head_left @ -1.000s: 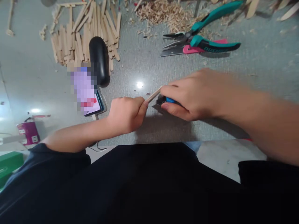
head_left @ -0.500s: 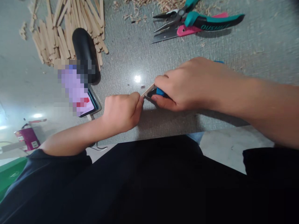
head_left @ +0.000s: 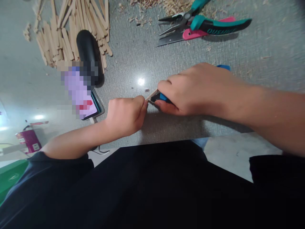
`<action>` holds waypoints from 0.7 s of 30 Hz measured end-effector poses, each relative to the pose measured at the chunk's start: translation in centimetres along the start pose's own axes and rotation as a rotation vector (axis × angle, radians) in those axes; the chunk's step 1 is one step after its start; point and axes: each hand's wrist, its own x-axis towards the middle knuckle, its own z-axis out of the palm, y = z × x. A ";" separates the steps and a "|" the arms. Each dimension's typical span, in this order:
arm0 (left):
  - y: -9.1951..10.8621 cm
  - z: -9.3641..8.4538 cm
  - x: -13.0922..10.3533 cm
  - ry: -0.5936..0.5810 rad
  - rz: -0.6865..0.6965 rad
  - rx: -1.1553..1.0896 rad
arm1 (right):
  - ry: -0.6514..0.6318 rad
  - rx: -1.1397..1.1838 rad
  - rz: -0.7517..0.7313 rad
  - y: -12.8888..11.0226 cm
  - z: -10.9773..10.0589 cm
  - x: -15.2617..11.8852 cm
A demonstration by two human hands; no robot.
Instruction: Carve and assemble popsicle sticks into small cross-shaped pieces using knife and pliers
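My left hand (head_left: 126, 115) is closed, thumb and forefinger pinching one end of a thin wooden craft stick (head_left: 152, 94). The stick slants up to my right hand (head_left: 190, 90), whose curled forefinger touches its far end. Wrapped in that right hand is a blue-and-black utility knife (head_left: 163, 97), its tip close to the stick beside my left thumb. The knife's blue rear end shows behind the knuckles; most of its handle is hidden by the palm. Whether the blade touches the wood is too small to tell.
Many craft sticks (head_left: 69, 28) lie piled at the upper left, beside a black rounded case (head_left: 88, 47) and a phone (head_left: 81, 92) with a cable. Green-handled pliers (head_left: 214, 25) rest over a pink-handled blade (head_left: 188, 34). Wood shavings (head_left: 177, 7) cover the far edge.
The whole view has shifted slightly, with the tabletop things a little lower and to the right. Both hands keep nearly the same pose; the knife's tip sits about the same beside the stick.
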 end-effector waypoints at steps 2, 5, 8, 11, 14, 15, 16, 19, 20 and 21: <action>0.0 0.0 0.0 0.008 0.003 0.000 | 0.001 0.017 -0.003 0.0 0.0 0.0; 0.0 0.0 0.0 0.006 0.004 0.012 | 0.000 0.035 0.004 0.0 0.0 0.1; 0.1 0.0 0.1 0.003 0.012 0.018 | 0.028 0.075 0.021 0.1 0.3 0.2; 0.0 0.0 0.1 0.001 0.013 0.026 | 0.089 0.112 0.013 0.3 0.7 0.3; 0.0 0.1 0.0 0.012 0.016 0.027 | 0.116 0.124 0.002 0.3 1.0 0.3; 0.0 0.2 0.0 0.018 0.020 0.027 | 0.119 0.129 0.004 0.3 1.1 0.3; 0.0 0.2 0.0 0.023 0.023 0.027 | 0.118 0.129 0.005 0.2 1.1 0.3; 0.0 0.2 0.1 0.028 0.031 0.038 | 0.098 0.070 0.008 0.1 1.1 0.3; 0.0 0.2 0.1 0.023 0.030 0.043 | 0.094 0.047 0.002 0.0 1.1 0.3; 0.0 0.2 0.2 0.016 0.028 0.049 | 0.098 0.032 -0.004 0.0 1.1 0.3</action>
